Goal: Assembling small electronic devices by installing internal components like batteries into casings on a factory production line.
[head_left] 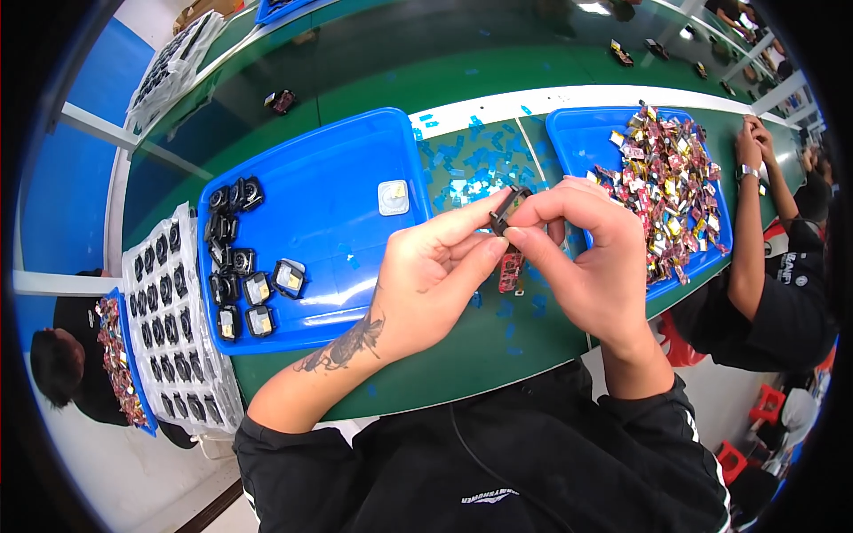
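Note:
Both hands meet above the green table. A small black plastic housing (505, 216), seen nearly edge-on, is pinched between my left hand (434, 277) and my right hand (591, 253). Just below it shows a small red circuit board (509, 272); whether it is joined to the housing I cannot tell. To the left, a blue tray (333, 195) holds several black housings (243, 260), some with yellowish-silver pieces inside, and a white square part (393, 197). On the right, another blue tray (569, 133) carries a heap of red circuit boards with silver and yellow pieces (671, 186).
Blue film scraps (475, 164) litter the green table (373, 384) between the trays. At far left stands a white partitioned tray (169, 302) of black housings. A conveyor (400, 67) runs behind, with scattered parts. A co-worker's hands (753, 147) are at right; another person (67, 355) sits left.

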Available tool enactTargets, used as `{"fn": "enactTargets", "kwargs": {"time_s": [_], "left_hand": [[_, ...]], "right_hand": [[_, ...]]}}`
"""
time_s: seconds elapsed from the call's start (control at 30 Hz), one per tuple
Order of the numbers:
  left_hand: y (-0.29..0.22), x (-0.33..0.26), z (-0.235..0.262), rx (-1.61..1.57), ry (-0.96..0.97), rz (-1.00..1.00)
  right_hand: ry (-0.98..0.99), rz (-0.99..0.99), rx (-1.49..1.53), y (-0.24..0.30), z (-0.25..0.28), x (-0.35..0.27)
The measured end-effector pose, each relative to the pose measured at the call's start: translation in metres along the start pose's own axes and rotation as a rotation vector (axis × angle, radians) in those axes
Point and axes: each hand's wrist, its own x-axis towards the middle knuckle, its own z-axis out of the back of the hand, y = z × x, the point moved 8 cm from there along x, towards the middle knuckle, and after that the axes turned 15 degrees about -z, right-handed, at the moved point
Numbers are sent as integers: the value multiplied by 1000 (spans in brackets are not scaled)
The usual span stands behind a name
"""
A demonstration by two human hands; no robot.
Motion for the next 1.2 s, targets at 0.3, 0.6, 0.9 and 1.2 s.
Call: {"fn": "enactTargets", "kwargs": {"time_s": [0.3,0.6,0.9,1.2], "left_hand": [[0,-2,-4,56,23,19],[-15,-3,-8,269,59,-71],[-1,-3,-3,31,-118,81],[-3,0,11,-56,-288,68]], "right_hand": [[19,2,10,-1,-1,1],[-10,-1,-9,5,11,-4],[-60,64,50,-2,2,6],[-150,290,-162,9,2,-25]]}}
